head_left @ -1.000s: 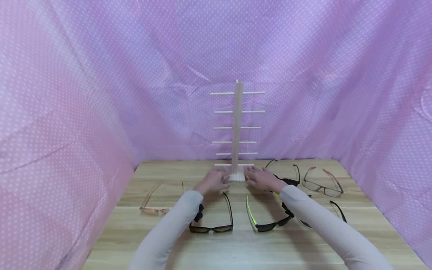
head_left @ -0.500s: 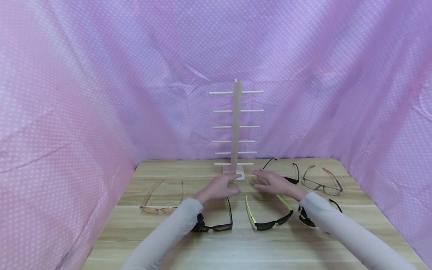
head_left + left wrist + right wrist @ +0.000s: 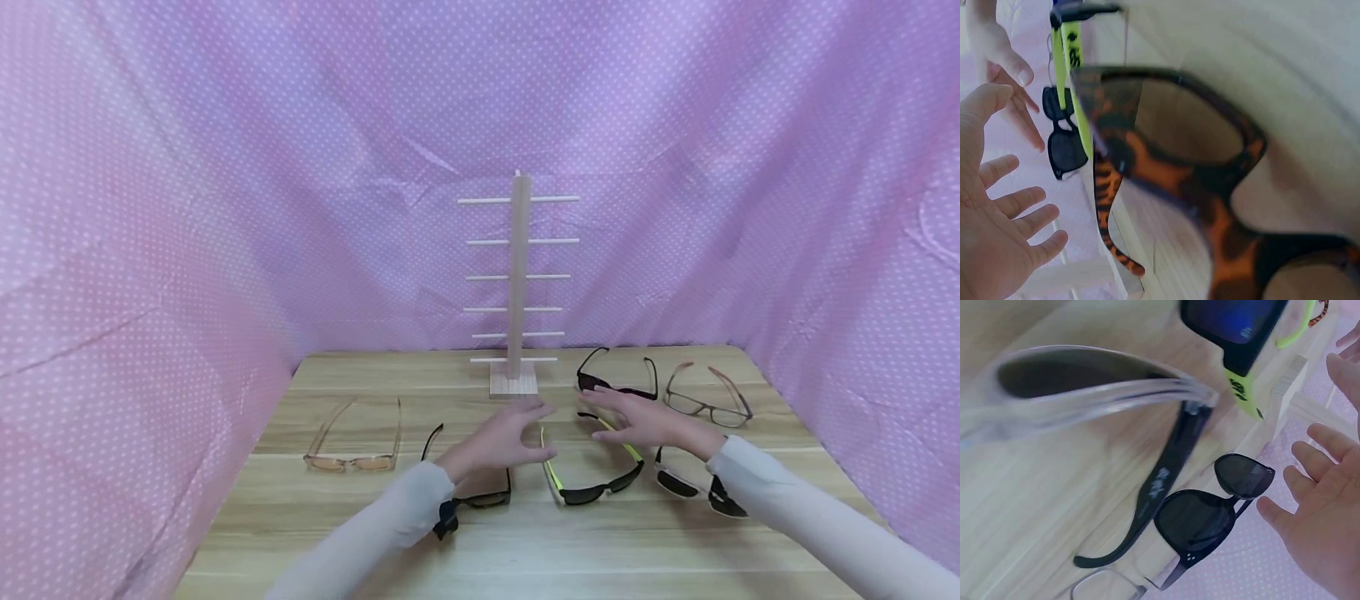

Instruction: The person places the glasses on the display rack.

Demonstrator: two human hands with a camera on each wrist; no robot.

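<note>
Both hands hover empty over the table with fingers spread. My left hand (image 3: pixel 506 437) is above the tortoiseshell glasses (image 3: pixel 1141 150), which it and its sleeve partly cover in the head view. The right hand (image 3: pixel 633 417) is over the far arm of the yellow-green sunglasses (image 3: pixel 585 493), near the black sunglasses (image 3: pixel 651 395) behind. Clear-framed sunglasses with black arms (image 3: pixel 1104 394) lie under the right wrist, partly hidden by the sleeve. In the left wrist view, the left palm (image 3: pixel 991 231) and the other hand's fingers (image 3: pixel 1029 125) show nothing held.
A wooden display stand (image 3: pixel 519 275) with several pairs of white pegs rises at the back middle, its base (image 3: pixel 513 385) on the table. Pale orange glasses (image 3: pixel 352 463) lie at the left, thin-rimmed glasses (image 3: pixel 708 408) at the back right. A pink dotted cloth (image 3: pixel 375 167) surrounds the table (image 3: pixel 262 517).
Both hands have left the stand's base. They moved right and toward the front, the right one farther right. The view has shifted slightly; the glasses and stand stay in place.
</note>
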